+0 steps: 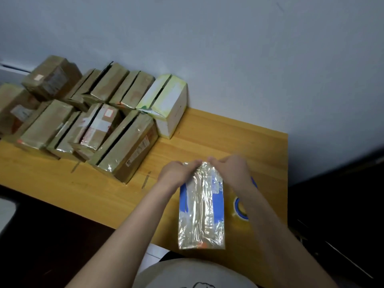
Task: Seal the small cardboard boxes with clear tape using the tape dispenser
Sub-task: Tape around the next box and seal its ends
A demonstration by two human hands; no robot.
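A small blue-and-white box [202, 206] lies on the wooden table [239, 138] near its front edge, its top covered in shiny clear tape. My left hand [176, 173] and my right hand [232, 169] meet at the box's far end, fingers pressing the tape down over that edge. A roll of clear tape on a blue dispenser [241, 208] sits just right of the box, partly hidden under my right forearm.
Several brown taped cardboard boxes [124, 146] are piled at the back left of the table, with a white-and-yellow box [170, 104] against the wall. The table's right edge drops to a dark floor.
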